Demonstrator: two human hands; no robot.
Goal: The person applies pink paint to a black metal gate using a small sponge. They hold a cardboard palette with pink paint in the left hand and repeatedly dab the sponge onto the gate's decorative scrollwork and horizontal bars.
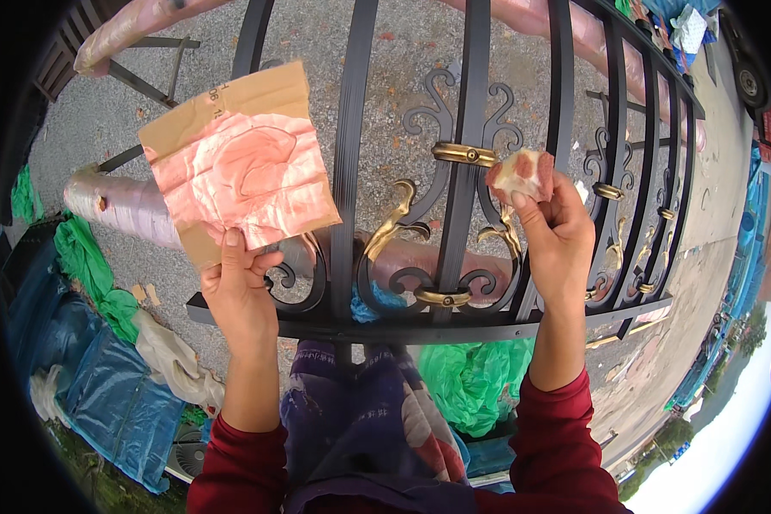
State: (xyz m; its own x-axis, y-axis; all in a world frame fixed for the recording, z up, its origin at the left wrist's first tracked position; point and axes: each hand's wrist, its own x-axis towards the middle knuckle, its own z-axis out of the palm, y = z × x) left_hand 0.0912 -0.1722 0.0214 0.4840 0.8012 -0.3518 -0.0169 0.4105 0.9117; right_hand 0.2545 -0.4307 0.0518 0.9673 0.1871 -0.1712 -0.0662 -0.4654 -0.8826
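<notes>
My left hand (242, 291) grips the lower edge of a cardboard piece (278, 94), thumb on top. Wet-looking pinkish copper paint (257, 176) covers most of its face, with a curved smear in the middle. On the right, my right hand (561, 240) pinches a small sponge (522, 176), pale with reddish patches. Beneath both hands lies a black metal gate panel (355, 128) with flat bars and scrollwork. Gold colour marks its collars (464, 154) and some leaf-shaped scrolls (392, 224). The sponge is held above the panel near a gold collar; whether they touch, I cannot tell.
Plastic-wrapped rolls (128, 206) lie under the panel, by metal trestle legs (146, 86). Green plastic bags (475, 381) sit below its near edge. Blue sheeting (111, 411) and a whitish cloth (171, 355) lie at left. A vehicle wheel (750, 84) shows at far right.
</notes>
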